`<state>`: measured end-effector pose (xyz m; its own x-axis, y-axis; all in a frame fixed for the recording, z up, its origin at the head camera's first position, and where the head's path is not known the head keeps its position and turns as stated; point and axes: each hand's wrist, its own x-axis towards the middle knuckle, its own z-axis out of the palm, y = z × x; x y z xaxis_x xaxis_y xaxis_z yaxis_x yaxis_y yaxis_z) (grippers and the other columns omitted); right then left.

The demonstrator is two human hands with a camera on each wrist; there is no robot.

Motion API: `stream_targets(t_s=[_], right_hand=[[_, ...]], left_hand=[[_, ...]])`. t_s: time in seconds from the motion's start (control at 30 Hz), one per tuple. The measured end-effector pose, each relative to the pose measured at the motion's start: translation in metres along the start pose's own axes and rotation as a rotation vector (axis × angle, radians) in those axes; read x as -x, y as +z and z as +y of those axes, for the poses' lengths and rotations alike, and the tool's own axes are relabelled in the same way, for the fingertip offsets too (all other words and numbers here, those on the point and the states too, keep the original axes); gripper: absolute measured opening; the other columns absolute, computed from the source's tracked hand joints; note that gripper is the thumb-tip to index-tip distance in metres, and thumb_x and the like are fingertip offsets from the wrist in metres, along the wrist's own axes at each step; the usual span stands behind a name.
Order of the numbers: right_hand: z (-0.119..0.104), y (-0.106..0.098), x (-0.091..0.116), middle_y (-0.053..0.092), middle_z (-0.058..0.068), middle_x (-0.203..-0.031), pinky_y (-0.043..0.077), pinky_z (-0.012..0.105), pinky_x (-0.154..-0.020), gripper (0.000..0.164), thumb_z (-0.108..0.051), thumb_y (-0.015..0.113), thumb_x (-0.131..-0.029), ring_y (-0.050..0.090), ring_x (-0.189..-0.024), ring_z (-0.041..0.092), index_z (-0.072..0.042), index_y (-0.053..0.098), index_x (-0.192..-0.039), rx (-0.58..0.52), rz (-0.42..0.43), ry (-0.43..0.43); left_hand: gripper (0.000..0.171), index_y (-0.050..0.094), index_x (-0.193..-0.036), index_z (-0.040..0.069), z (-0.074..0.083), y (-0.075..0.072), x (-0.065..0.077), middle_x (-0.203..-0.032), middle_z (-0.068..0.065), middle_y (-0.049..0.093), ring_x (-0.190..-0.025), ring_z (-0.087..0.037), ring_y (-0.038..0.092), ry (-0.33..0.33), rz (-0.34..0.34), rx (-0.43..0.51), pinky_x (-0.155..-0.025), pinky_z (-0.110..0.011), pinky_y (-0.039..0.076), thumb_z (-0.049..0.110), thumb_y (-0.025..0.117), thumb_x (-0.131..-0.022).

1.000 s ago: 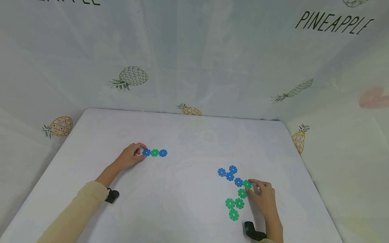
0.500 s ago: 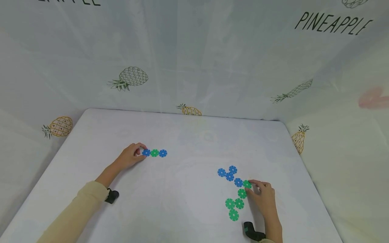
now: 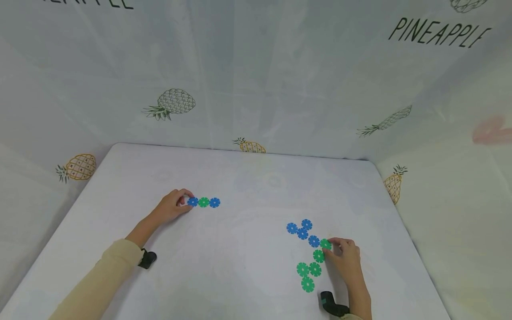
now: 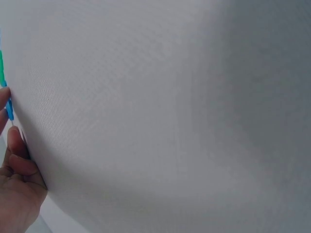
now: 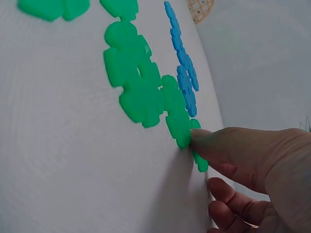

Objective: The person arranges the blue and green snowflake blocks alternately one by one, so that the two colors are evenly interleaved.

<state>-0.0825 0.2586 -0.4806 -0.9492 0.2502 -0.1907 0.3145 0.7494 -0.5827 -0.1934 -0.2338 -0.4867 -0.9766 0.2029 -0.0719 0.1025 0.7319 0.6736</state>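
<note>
On the white surface [image 3: 248, 258], left hand [image 3: 171, 206] pinches the leftmost blue disc [image 3: 193, 202] of a three-disc row [image 3: 203, 202]. Right hand [image 3: 347, 260] pinches the rightmost green disc [image 3: 326, 244]

A beige left sleeve [image 3: 98, 282] ends beside a black wrist camera [image 3: 149, 258], while a sliver of matching right sleeve [image 3: 351, 317] adjoins an elbow-shaped black camera [image 3: 332, 306] with a green mark [image 3: 323, 301].

Head view: diffuse, even light; white table [image 3: 248, 182] bright, backdrop [image 3: 256, 66] greyer. Soft shadow beside left sleeve [image 3: 100, 282]. Lettering [image 3: 439, 33] skewed near corner. Left wrist view: dim, grey, broad blurred shading. Right wrist view: muted; soft shadow below right hand [image 5: 262, 162].
</note>
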Motion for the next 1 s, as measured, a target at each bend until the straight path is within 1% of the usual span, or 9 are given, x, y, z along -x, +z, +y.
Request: stream_targets(t_s=[0.13,0.2,0.27,0.37,0.43,0.5,0.7,0.83,1.0], right_hand=[[0.0,0.001,0.0,0.039,0.025,-0.128,0.028,0.057,-0.104,0.039,-0.014,0.061,-0.087,0.03,-0.122,0.04,0.003,0.05,-0.12,-0.013,-0.005,-0.006],[0.0,0.002,0.0,0.043,0.025,-0.126,0.03,0.055,-0.103,0.039,-0.013,0.061,-0.087,0.035,-0.12,0.038,0.003,0.049,-0.12,-0.027,0.001,-0.009],[-0.001,0.004,0.0,0.049,0.023,-0.12,0.036,0.052,-0.099,0.039,-0.013,0.062,-0.087,0.042,-0.113,0.035,0.002,0.048,-0.121,-0.039,0.011,-0.01],[-0.002,0.006,0.001,0.055,0.017,-0.106,0.047,0.036,-0.085,0.038,-0.013,0.062,-0.087,0.05,-0.098,0.028,-0.003,0.048,-0.121,-0.042,0.027,-0.01],[-0.003,0.007,0.001,0.057,0.014,-0.1,0.045,0.025,-0.074,0.038,-0.014,0.061,-0.088,0.051,-0.092,0.024,-0.006,0.047,-0.122,-0.038,0.029,-0.008],[-0.004,0.007,0.003,0.058,0.012,-0.098,0.042,0.02,-0.067,0.037,-0.014,0.06,-0.089,0.051,-0.088,0.023,-0.009,0.046,-0.123,-0.037,0.028,-0.007],[-0.008,0.008,0.004,0.061,0.011,-0.098,0.045,0.022,-0.07,0.036,-0.014,0.059,-0.089,0.054,-0.088,0.022,-0.013,0.046,-0.124,-0.034,0.03,-0.033],[-0.014,0.008,0.003,0.062,0.012,-0.096,0.048,0.024,-0.071,0.034,-0.012,0.06,-0.089,0.056,-0.086,0.022,-0.012,0.049,-0.121,-0.045,0.036,-0.068],[-0.023,0.011,0.002,0.062,0.012,-0.095,0.049,0.026,-0.071,0.034,-0.012,0.061,-0.088,0.057,-0.085,0.021,-0.011,0.05,-0.12,-0.068,0.015,-0.09]], left_hand=[[0.032,0.056,-0.115,0.008,-0.001,0.0,0.0,-0.081,-0.007,0.044,-0.076,-0.019,0.041,-0.001,0.001,-0.001,-0.065,-0.027,0.035,0.013,0.066,-0.085],[0.032,0.056,-0.115,0.008,-0.001,0.0,0.0,-0.082,-0.007,0.044,-0.076,-0.019,0.041,0.0,0.002,-0.002,-0.065,-0.027,0.036,0.013,0.066,-0.085],[0.032,0.056,-0.115,0.008,-0.001,0.0,0.0,-0.082,-0.007,0.044,-0.076,-0.019,0.041,0.0,0.002,-0.003,-0.065,-0.027,0.035,0.013,0.066,-0.085],[0.032,0.056,-0.115,0.008,-0.001,0.0,0.001,-0.082,-0.007,0.044,-0.076,-0.019,0.041,0.002,0.001,-0.002,-0.065,-0.027,0.035,0.013,0.066,-0.085],[0.032,0.056,-0.115,0.007,-0.001,0.0,0.001,-0.082,-0.007,0.044,-0.076,-0.019,0.041,0.002,0.0,0.0,-0.065,-0.028,0.035,0.013,0.066,-0.085],[0.032,0.057,-0.115,0.007,0.0,0.0,0.001,-0.082,-0.007,0.044,-0.076,-0.019,0.041,0.0,0.001,0.0,-0.065,-0.028,0.035,0.013,0.066,-0.084],[0.032,0.057,-0.115,0.008,0.0,0.0,0.001,-0.082,-0.007,0.044,-0.076,-0.019,0.041,0.003,0.002,-0.003,-0.065,-0.027,0.035,0.014,0.066,-0.085],[0.032,0.057,-0.114,0.007,0.0,-0.001,0.001,-0.081,-0.008,0.044,-0.074,-0.018,0.04,0.018,0.0,0.001,-0.064,-0.027,0.034,0.013,0.066,-0.084],[0.031,0.057,-0.114,0.005,0.0,-0.002,0.001,-0.08,-0.008,0.044,-0.072,-0.018,0.039,0.03,-0.008,0.005,-0.063,-0.027,0.034,0.012,0.066,-0.084]])
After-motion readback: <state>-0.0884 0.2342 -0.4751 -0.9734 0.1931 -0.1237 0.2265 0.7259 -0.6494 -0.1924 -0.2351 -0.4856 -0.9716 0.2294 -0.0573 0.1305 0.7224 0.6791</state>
